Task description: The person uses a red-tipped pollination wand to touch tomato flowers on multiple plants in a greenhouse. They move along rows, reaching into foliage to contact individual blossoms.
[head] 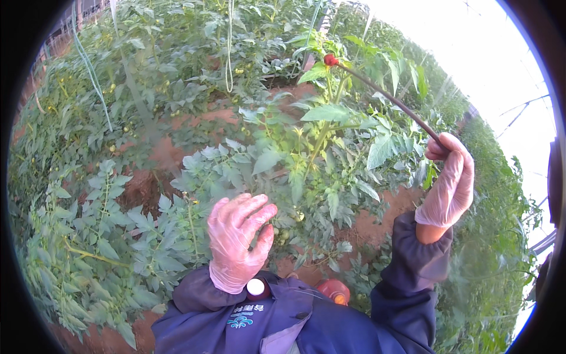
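Note:
My right hand [447, 181], in a thin clear glove, is closed on the lower end of a thin dark stick [393, 99]. The stick's red tip [330, 60] is at the upper leaves of a tomato plant [325, 132]. My left hand [241, 239], gloved too, is held palm up and holds nothing, fingers apart and slightly bent; its fingertips bear reddish stains. Just below it, a small dark container with a white cap [255, 287] is at the front of the blue jacket. Further right stands a red bottle with an orange cap [334, 292], partly hidden by the jacket.
Dense tomato plants with green fruit [283, 234] surround me on reddish soil [371, 225]. Pale green strings [90, 66] hang at the upper left, and a looped cord [230, 48] hangs at the top. Bright greenhouse film [477, 48] rises at the right.

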Motion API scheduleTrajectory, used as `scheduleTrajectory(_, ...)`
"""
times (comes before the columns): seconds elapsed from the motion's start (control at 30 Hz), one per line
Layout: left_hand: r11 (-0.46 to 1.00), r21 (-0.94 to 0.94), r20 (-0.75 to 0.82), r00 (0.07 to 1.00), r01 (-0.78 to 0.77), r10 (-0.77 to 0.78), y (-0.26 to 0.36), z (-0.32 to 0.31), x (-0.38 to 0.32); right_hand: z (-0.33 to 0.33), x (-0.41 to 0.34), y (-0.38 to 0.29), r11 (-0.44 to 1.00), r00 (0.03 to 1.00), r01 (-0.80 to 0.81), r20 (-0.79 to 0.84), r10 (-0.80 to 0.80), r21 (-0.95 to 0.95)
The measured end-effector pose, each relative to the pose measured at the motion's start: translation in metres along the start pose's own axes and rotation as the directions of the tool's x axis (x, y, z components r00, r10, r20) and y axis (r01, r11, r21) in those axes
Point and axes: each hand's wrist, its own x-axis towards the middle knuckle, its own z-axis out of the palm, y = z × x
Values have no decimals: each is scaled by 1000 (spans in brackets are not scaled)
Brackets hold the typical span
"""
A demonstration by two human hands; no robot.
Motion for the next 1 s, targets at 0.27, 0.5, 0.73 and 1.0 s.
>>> scheduleTrajectory(0.27, 1000, 12, 4, 1000, 9, -9, -3, 1, -2, -9, 2, -16, 995, 998, 42, -46, -46, -91)
scheduleTrajectory(0.5, 1000, -12, 8, 1000, 11, -11, -6, -1, -5, 0, -4, -16, 974, 983, 173, 82, -162, -147)
scheduleTrajectory(0.73, 1000, -8, 11, 1000, 15, -14, -10, -2, -7, 5, -4, -12, 964, 966, 248, 94, -240, -93)
scheduleTrajectory(1.0, 1000, -17, 37, 999, -12, 12, -6, 7, -6, -8, -7, -12, 958, 972, 236, 24, -236, -161)
